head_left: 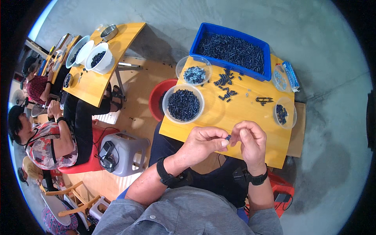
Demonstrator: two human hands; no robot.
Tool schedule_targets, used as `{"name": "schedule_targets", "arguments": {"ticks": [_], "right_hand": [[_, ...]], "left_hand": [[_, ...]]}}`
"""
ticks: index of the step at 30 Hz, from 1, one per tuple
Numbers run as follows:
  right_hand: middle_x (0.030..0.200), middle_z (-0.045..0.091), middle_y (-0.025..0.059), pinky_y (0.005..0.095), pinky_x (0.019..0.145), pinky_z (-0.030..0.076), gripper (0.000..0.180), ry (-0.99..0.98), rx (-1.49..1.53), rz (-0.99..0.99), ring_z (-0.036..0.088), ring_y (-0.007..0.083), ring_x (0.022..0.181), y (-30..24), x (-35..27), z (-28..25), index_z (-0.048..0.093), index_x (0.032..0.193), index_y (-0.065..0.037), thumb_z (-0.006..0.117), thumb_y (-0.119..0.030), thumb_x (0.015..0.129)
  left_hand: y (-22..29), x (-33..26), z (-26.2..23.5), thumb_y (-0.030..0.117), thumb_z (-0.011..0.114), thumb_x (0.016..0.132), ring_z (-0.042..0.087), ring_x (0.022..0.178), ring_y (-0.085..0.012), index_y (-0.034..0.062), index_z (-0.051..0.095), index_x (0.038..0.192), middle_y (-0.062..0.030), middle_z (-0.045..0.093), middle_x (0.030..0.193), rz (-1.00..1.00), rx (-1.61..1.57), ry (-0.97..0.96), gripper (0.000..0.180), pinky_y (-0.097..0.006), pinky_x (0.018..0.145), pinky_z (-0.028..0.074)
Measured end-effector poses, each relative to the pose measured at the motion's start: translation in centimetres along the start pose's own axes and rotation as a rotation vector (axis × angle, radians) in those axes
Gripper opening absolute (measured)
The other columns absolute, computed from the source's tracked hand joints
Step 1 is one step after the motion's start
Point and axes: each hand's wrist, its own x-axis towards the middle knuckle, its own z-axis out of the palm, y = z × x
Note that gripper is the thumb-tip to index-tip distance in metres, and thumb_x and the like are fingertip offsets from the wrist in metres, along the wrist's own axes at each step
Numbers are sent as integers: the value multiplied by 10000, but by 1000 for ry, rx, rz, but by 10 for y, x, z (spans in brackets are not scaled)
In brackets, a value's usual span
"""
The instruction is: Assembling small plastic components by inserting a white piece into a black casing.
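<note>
Between the thumb and forefinger of my left hand sits a small dark blue plastic part. Close beside it, my right hand has its fingers curled in a pinch; what they hold, if anything, is too small to make out. Both hands are over the near edge of the yellow table. Left of them stands a clear round tub full of dark blue parts. Loose dark parts lie farther back on the tabletop, with a pair of black snips to their right.
A blue tray heaped with dark parts stands at the back. Nearby are a tub of pale clear pieces, small tubs at the right edge and a red bucket. Co-workers sit leftward by another yellow table.
</note>
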Motion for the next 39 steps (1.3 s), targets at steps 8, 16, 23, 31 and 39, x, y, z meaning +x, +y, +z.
{"name": "schedule_targets", "arguments": {"ticks": [8, 16, 23, 31, 39], "right_hand": [[657, 582, 68, 217, 396, 458, 500, -133, 86, 510, 561, 105, 493, -2, 1, 3, 591, 807, 7, 464, -453, 956], [608, 574, 79, 229, 338, 434, 575, -210, 270, 660, 528, 126, 395, 4, 5, 1, 568, 757, 12, 444, -518, 940], [574, 564, 77, 253, 327, 430, 561, -263, 418, 781, 517, 137, 376, 3, 7, 2, 570, 746, 2, 456, -514, 935], [524, 513, 78, 274, 308, 394, 489, -393, 576, 919, 471, 155, 340, 11, 8, -4, 571, 700, -32, 475, -451, 931], [490, 482, 76, 284, 292, 379, 461, -446, 537, 1008, 443, 153, 321, 9, 12, -3, 546, 656, -45, 440, -390, 943]], "left_hand": [[-11, 7, -3, -21, 634, 842, 545, 1054, -146, 13, 669, 954, -97, 559, 1197, 181, -31, 2, 123, -288, 899, 458], [-9, 8, -5, -38, 632, 829, 542, 1058, -156, 0, 672, 920, -108, 562, 1207, 220, 193, 10, 106, -300, 913, 447], [-4, 11, -7, -35, 624, 831, 541, 1071, -165, -1, 673, 915, -117, 561, 1223, 176, 188, -14, 103, -311, 920, 443], [1, 11, -9, -11, 619, 832, 532, 1127, -187, 14, 689, 970, -134, 558, 1248, 87, 58, -147, 157, -327, 975, 400], [6, 12, -9, -9, 623, 822, 502, 1183, -206, 33, 690, 1050, -125, 555, 1265, 33, 61, -204, 240, -347, 1019, 361]]}}
